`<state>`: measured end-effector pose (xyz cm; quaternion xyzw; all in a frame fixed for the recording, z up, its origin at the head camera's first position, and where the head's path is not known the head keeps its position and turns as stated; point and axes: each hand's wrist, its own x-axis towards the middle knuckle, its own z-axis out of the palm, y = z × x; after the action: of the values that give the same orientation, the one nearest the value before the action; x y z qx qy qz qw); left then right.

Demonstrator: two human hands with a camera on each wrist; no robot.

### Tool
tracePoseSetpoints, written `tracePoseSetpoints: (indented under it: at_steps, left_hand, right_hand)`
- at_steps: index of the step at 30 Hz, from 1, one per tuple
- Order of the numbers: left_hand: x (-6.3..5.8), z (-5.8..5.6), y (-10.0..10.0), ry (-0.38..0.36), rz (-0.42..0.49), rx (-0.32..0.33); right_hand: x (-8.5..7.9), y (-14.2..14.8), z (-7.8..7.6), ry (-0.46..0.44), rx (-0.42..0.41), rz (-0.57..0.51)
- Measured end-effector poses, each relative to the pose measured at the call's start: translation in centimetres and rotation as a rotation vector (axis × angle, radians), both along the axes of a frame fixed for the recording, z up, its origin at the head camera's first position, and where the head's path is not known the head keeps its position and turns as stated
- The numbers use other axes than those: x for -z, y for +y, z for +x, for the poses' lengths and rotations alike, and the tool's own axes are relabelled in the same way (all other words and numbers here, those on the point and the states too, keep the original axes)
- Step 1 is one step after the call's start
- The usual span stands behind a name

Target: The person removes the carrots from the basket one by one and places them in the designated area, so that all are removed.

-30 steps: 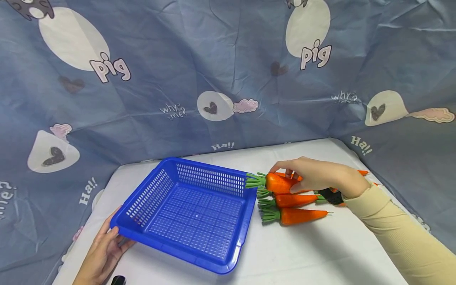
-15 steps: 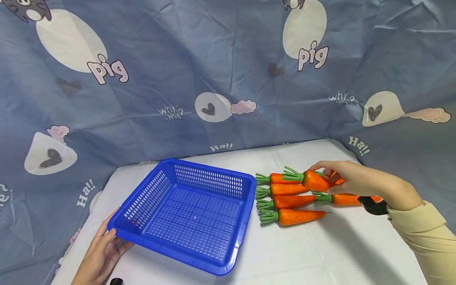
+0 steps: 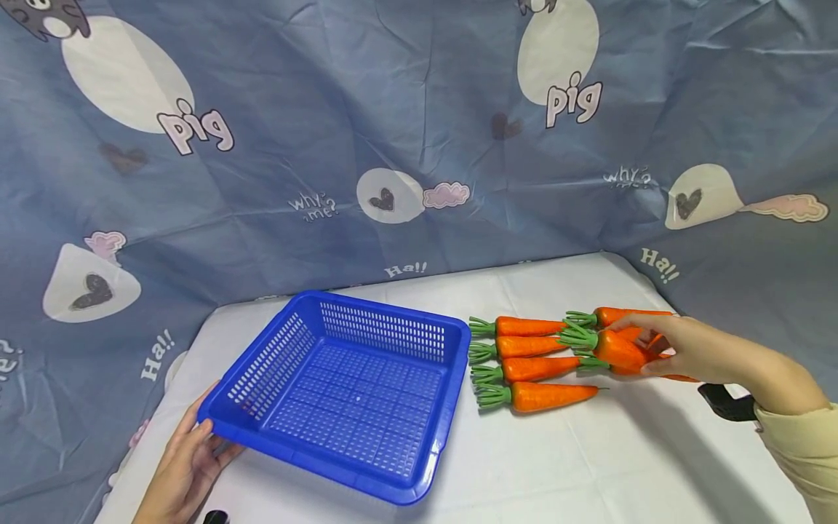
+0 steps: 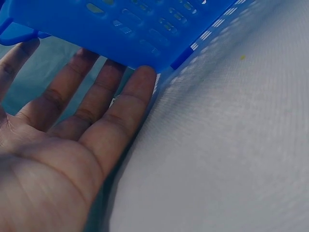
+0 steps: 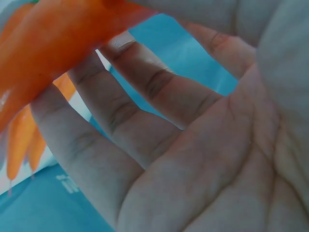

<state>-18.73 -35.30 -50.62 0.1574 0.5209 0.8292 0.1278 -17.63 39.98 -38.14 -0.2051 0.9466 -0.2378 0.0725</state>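
Observation:
A blue plastic basket point(image 3: 356, 407) with slotted walls sits on the white cloth, its inside bare. At its near-left corner my left hand point(image 3: 183, 466) holds on, thumb over the rim and fingers below it. In the left wrist view the fingertips point(image 4: 142, 79) touch the basket's outer side point(image 4: 111, 36). My right hand point(image 3: 700, 349) pinches an orange carrot point(image 3: 618, 353) with green stem stubs between thumb and fingers. The right wrist view shows this carrot point(image 5: 63, 50) at the fingertips. It overlaps other carrots behind it, partly hiding them.
Several carrots point(image 3: 553, 398) lie in a column right of the basket, stems toward it. Farther right, a second group includes a carrot point(image 3: 628, 316) at the back. A blue printed cloth point(image 3: 406, 131) hangs behind the white-covered table point(image 3: 556, 466).
My right hand has moved right with the carrot, from beside the basket to over the right-hand group, uncovering the column of carrots. The left hand and the basket have hardly moved.

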Motion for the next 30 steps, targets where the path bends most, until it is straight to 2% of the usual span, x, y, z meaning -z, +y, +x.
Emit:
tracePoseSetpoints:
  at_steps: [7,12,18,25,30]
  left_hand:
    - [0.0,0.0,0.2,-0.033,-0.062,-0.106]
    - [0.1,0.0,0.1,-0.023,-0.029,-0.082]
    - [0.0,-0.3,0.2,-0.014,-0.006,-0.062]
    - [0.0,-0.3,0.1,-0.033,-0.013,-0.086]
    - [-0.1,-0.1,0.1,-0.049,-0.042,-0.1]
  right_hand:
    - [1.4,1.5,0.8,0.002,0.055,0.063]
    - [2.3,2.4,1.6,0.011,0.069,0.086]
    - [3.3,3.6,2.6,0.026,0.118,0.172]
    - [4.8,4.8,3.3,0.075,0.06,0.128]
    - [5.2,5.5,3.4,0.052,0.057,0.118]
